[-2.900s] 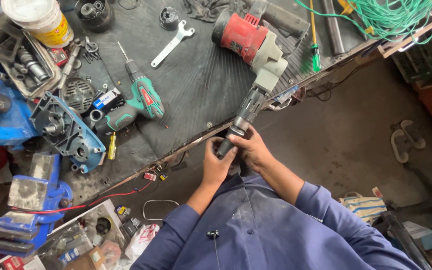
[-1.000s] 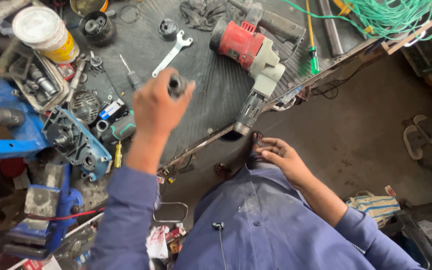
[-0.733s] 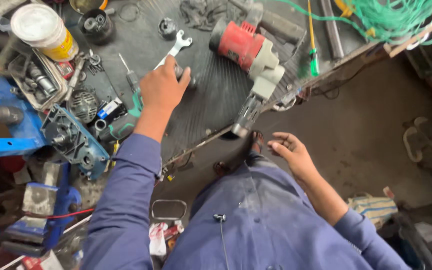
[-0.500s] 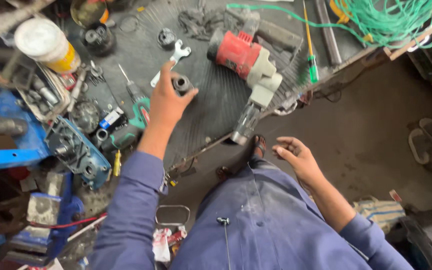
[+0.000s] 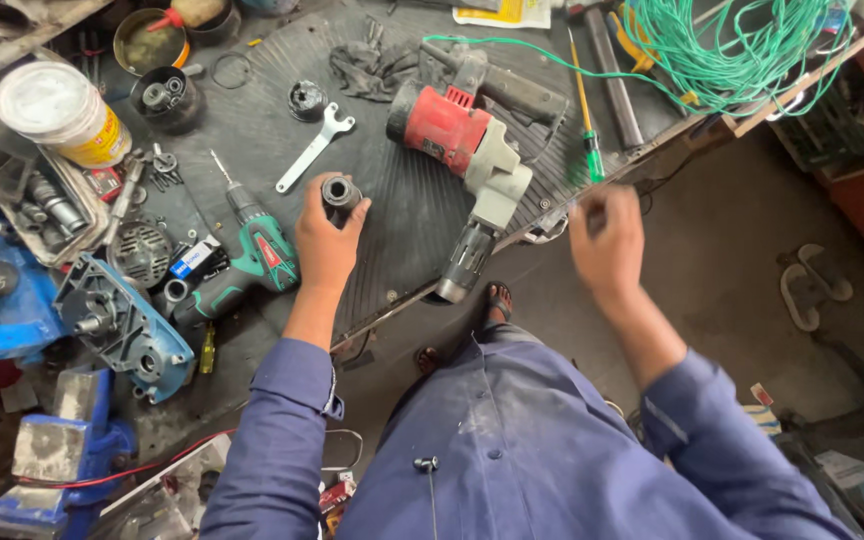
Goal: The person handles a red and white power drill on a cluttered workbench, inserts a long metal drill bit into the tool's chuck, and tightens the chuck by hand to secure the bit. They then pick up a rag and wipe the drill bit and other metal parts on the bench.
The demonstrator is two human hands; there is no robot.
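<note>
Dark collar (image 5: 340, 190) gripped in closed left hand (image 5: 324, 240).
Right hand (image 5: 607, 240) blurred, apparently empty; collar best kept upright beside red drill (image 5: 462, 150).

Right hand (image 5: 607, 240) motion-blurred, fingers indistinct, grip unclear. Left hand (image 5: 324, 240) covers the lower part of the dark cylinder (image 5: 339, 192). Green wire (image 5: 742, 50) cut off by far edge. Blue vise (image 5: 47, 465) cropped at near left. Small parts in the tray (image 5: 37, 205) too small to tell.
</note>
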